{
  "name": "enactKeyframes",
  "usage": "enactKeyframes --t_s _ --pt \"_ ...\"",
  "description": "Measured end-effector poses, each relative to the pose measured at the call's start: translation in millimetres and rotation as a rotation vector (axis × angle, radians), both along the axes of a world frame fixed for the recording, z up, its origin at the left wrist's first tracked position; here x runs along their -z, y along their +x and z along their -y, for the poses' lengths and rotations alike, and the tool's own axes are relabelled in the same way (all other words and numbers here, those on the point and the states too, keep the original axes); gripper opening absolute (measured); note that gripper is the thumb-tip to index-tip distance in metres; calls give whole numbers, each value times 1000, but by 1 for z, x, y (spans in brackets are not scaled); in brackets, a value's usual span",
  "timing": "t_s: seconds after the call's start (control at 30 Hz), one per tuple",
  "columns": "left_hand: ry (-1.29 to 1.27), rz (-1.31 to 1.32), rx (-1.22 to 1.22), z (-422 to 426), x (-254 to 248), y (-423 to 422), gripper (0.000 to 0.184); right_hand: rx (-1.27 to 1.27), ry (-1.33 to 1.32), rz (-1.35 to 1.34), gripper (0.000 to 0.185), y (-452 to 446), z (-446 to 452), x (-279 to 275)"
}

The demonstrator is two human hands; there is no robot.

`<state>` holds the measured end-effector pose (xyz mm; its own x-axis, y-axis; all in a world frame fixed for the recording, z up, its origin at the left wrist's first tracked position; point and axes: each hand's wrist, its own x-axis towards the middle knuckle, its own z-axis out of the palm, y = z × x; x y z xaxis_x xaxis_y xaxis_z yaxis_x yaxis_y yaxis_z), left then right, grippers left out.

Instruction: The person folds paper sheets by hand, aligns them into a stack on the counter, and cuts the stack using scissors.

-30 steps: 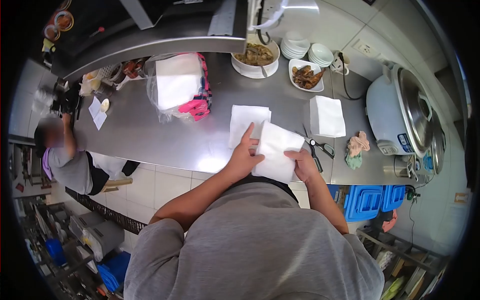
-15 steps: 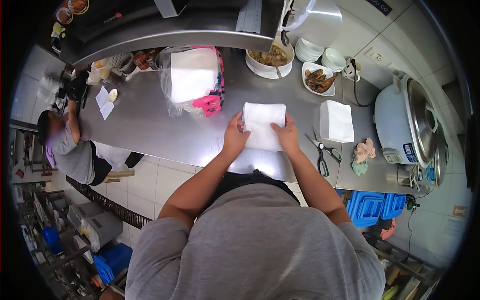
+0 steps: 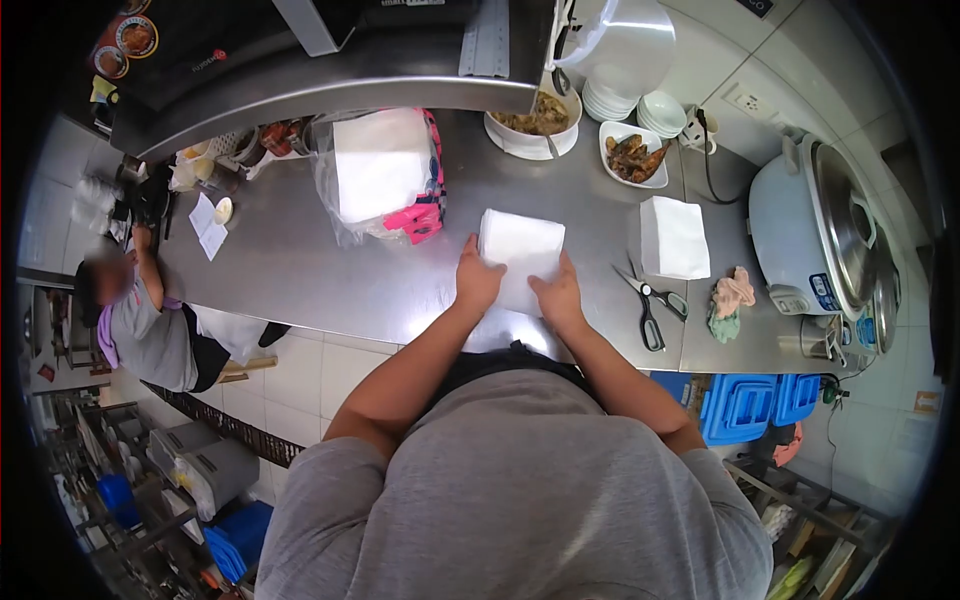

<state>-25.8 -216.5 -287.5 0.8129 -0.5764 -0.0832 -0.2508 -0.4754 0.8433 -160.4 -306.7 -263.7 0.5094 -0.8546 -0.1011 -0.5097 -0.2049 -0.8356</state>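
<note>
Above the steel counter's front edge, a stack of white paper napkins (image 3: pixel 522 243) is held between my two hands. My left hand (image 3: pixel 480 278) grips its left side, thumb on the near face. On the right side my right hand (image 3: pixel 556 296) closes round the lower edge, its thumb also in front. Behind and to the left lies an opened plastic pack of napkins (image 3: pixel 378 168) with pink printing. A second napkin stack (image 3: pixel 674 238) rests to the right of my hands, and black-handled scissors (image 3: pixel 652 303) lie open in front of it.
At the back are a bowl of stewed food (image 3: pixel 540 122), a dish of browned food (image 3: pixel 634 158) and stacked white dishes (image 3: pixel 610 98). A crumpled cloth (image 3: pixel 732 300) lies near a large rice cooker (image 3: pixel 800 225). Another person (image 3: pixel 150 325) stands at the far left. A steel shelf (image 3: pixel 340 90) overhangs the counter.
The held napkin stack has tilted and shifted slightly toward me, its lower part bending away from view. My right hand has slid from its side down toward the lower edge.
</note>
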Motion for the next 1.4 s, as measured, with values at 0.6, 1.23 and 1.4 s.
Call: enactKeyframes --t_s 0.6,1.23,1.4 --pt "-461 -909 514 -38 -139 51 87 -188 811 528 48 -23 49 -122" --pt "141 697 849 60 -23 -60 71 325 -641 -302 39 -209 65 -15" --pt "25 581 753 48 -37 -52 78 146 -651 -150 41 -182 49 -30"
